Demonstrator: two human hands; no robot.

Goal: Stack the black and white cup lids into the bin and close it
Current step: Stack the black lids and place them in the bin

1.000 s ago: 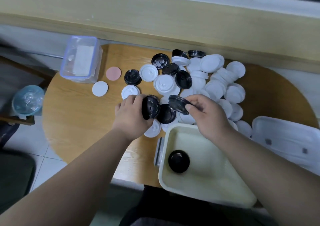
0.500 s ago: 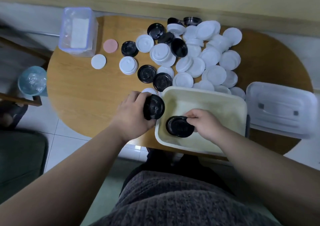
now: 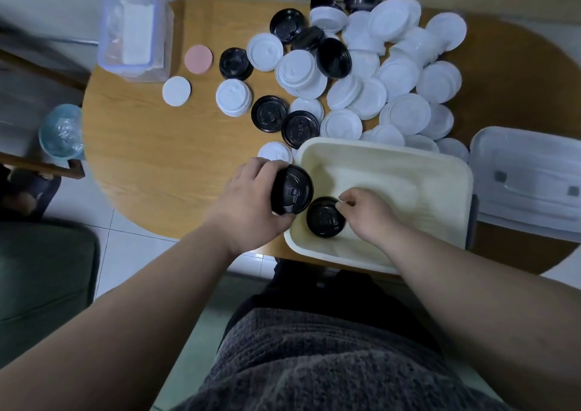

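The left hand [image 3: 251, 200] grips a black lid [image 3: 292, 190] by its rim, fingers curled round it. The lid is tilted on edge, glossy and round, just over the left wall of the bin [image 3: 386, 156]. The right hand [image 3: 367, 215] reaches inside the bin, fingers curled at the right rim of a second black lid [image 3: 325, 217]; whether they pinch it or only touch it cannot be told. That lid lies flat in the bin's near-left corner. The bin is cream, rectangular and open, at the near edge of a round wooden table [image 3: 157, 146]. Its pale bin cover [image 3: 528, 184] lies just beside it on the right. Behind the bin, a crowded heap of white lids [image 3: 405, 115] presses against the far wall, with loose black lids [image 3: 269, 114] mixed in. Further left stand a clear box [image 3: 132, 30], a pink disc [image 3: 198, 59] and a white disc [image 3: 176, 91].
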